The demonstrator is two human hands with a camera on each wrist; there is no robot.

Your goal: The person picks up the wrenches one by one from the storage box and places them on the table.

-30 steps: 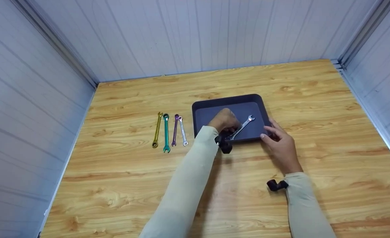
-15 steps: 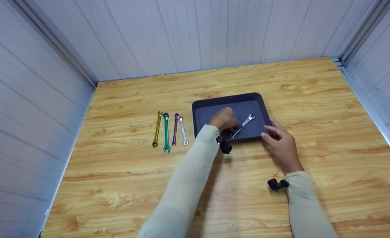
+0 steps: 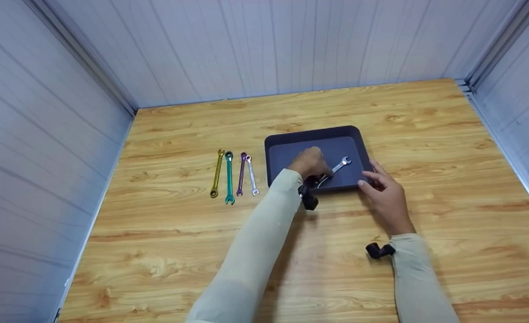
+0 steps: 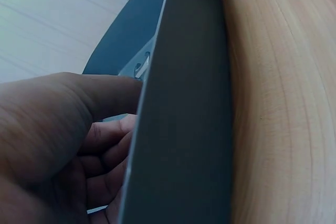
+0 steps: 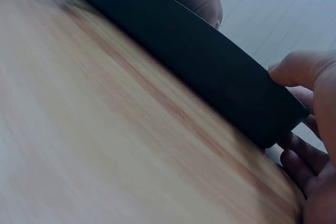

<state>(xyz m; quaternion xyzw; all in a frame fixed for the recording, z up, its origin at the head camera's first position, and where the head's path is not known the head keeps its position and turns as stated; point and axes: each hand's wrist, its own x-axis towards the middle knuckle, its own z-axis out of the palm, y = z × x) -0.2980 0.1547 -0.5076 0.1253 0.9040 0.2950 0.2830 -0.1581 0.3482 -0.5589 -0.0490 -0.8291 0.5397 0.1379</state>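
Note:
A silver combination wrench (image 3: 341, 164) lies slanted in the dark grey tray (image 3: 286, 150), its open end toward the back right. My left hand (image 3: 310, 162) reaches over the tray's front wall with curled fingers and pinches the wrench by its shaft. In the left wrist view the near wall hides the fingertips, and one wrench end (image 4: 142, 69) shows beyond the thumb. My right hand (image 3: 387, 197) holds the tray's front right corner, thumb on the rim and fingers along the side, as the right wrist view also shows.
Left of the tray several wrenches lie in a row on the wooden table (image 3: 156, 251): a yellow one (image 3: 217, 174), a teal one (image 3: 229, 179), a purple one (image 3: 241, 176) and a small silver one (image 3: 252, 177). White panel walls (image 3: 291, 45) enclose the table.
The left fingers have moved onto the shaft of the silver wrench, now covering its middle. The right hand stays at the tray corner. The head view has shifted slightly.

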